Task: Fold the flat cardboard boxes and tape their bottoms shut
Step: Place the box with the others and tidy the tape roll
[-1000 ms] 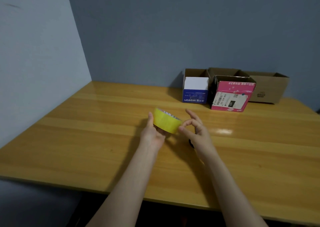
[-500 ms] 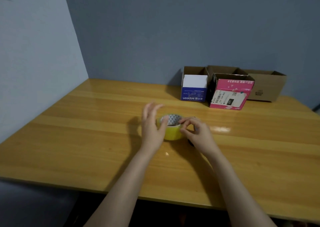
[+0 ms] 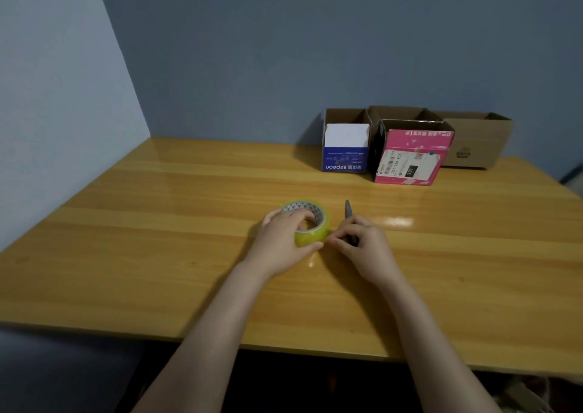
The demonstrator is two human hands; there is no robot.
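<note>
A yellow tape roll (image 3: 312, 236) lies flat on the wooden table (image 3: 157, 255), near its middle. My left hand (image 3: 284, 242) grips the roll, fingers over its top rim and thumb against its near side. My right hand (image 3: 359, 245) is curled just right of the roll, and its fingertips pinch at the roll's right side. The loose tape end itself is too small to make out. Several folded boxes stand open-topped at the back right: a blue and white box (image 3: 346, 157), a pink box (image 3: 410, 163) and a brown box (image 3: 473, 144).
A thin dark tool (image 3: 348, 209) lies on the table, its tip pointing away from under my right hand. Another brown box (image 3: 397, 112) stands behind the pink one. Walls close the left and far sides.
The roll was held tilted above the table; it now lies flat. My left hand has come over its top and gripped it. My right hand stays at its right side.
</note>
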